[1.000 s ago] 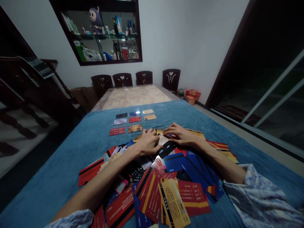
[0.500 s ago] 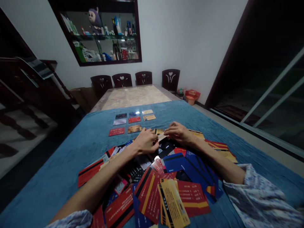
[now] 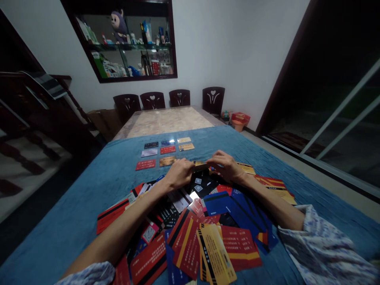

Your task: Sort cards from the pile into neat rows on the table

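Note:
Between my two hands is a thin light card (image 3: 200, 167), seen nearly edge-on above the far part of a pile of cards. My left hand (image 3: 181, 172) pinches its left end, and my right hand (image 3: 224, 164) has its right end between bent fingers. Below them lie black cards (image 3: 204, 184), blue cards (image 3: 219, 202), red cards (image 3: 152, 259) and a yellow card (image 3: 216, 253), overlapping one another. Beyond my left hand, several cards lie apart in rows, among them a red card (image 3: 168, 149) and a gold card (image 3: 168, 161).
A blue cloth (image 3: 89, 190) covers the near part of the table, with bare stone top (image 3: 169, 120) beyond. Dark chairs (image 3: 152, 100) stand at the far end. Stair rails are at the left, a sliding glass door at the right.
The card between my hands has tilted to nearly edge-on. My left hand has shifted slightly up, its fingers now drawn together, uncovering more black cards beneath.

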### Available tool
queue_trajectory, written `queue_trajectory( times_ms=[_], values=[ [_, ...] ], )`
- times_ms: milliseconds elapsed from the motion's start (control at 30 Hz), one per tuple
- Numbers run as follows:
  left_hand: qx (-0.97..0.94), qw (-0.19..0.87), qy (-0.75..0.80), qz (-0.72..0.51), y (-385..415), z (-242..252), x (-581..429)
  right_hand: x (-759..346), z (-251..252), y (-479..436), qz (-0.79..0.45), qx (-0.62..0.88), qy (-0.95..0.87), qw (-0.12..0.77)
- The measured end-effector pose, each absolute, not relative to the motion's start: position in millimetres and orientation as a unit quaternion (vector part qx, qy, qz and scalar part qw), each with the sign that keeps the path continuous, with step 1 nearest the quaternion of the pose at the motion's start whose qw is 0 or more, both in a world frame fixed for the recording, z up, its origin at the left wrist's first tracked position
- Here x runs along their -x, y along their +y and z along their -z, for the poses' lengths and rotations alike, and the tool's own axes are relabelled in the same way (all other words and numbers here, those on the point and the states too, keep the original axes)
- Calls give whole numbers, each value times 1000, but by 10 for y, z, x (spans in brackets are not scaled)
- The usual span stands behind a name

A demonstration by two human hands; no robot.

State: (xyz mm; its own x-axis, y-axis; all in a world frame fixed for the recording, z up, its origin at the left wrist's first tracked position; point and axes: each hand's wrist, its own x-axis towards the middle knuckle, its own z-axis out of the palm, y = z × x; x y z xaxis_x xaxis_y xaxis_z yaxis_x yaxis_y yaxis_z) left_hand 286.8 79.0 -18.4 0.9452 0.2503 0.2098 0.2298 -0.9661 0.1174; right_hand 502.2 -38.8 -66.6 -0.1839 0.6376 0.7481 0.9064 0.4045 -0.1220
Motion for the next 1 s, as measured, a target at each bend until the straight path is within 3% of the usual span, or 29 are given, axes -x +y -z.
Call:
queue_trajectory(
  times_ms=[300, 1000],
  values=[
    [-968, 118, 135, -174, 897, 300, -2872, -4977, 672, -391, 121, 564, -728, 371],
    [-963, 103, 168, -185, 910, 423, -2895, -4963, 703, -279, 83, 587, -756, 276]
  ],
)
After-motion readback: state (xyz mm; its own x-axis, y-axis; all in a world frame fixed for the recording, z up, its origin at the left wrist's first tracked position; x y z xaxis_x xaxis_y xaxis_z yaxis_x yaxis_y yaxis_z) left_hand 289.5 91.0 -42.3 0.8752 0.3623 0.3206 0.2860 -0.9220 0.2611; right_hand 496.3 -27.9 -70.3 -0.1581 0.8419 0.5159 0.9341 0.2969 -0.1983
